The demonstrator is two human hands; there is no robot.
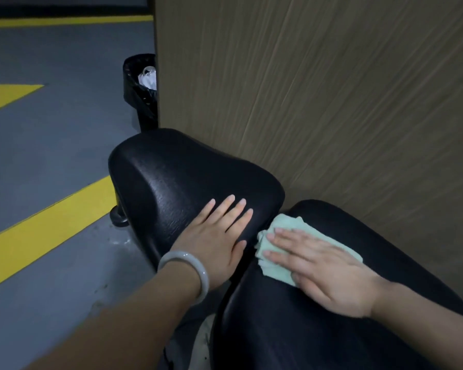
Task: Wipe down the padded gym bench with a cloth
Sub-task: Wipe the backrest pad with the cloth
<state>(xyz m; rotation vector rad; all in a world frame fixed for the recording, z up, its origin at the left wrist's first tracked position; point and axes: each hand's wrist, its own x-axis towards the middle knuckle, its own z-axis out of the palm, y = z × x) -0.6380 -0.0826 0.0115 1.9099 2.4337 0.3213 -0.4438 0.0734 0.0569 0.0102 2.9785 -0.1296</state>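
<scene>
- Wood-grain panel (332, 89) stands upright behind the bench, taking up most of the far right.
- Grey floor (51, 145) with yellow stripes lies to the left of the bench.
- Padded gym bench: two black vinyl pads, a seat pad (177, 177) at the far end and a longer back pad (292, 316) nearer the camera, with a narrow gap between them. The skin looks smooth, faintly pebbled and probably a little slick; the padding should give under pressure, so firm flat strokes suit it better than pinching.
- Left hand (217, 236), a pale bangle (187, 273) at its wrist, lies flat on the near end of the seat pad, fingers straight and spread, gripping nothing; it seems to be steadying.
- Right hand (329, 273) lies flat on the cloth, fingers straight, pressing it down, not curled round it.
- Cloth (286, 236), pale green, soft and bunched in folds, sits on the far end of the back pad, just beside the gap. Light and limp, it will likely slide easily; it is best driven under a flat palm.
- Black bin (134, 84) stands beyond the bench against the panel's edge, lined with a black bag; something white and crumpled shows inside, too small to identify.
</scene>
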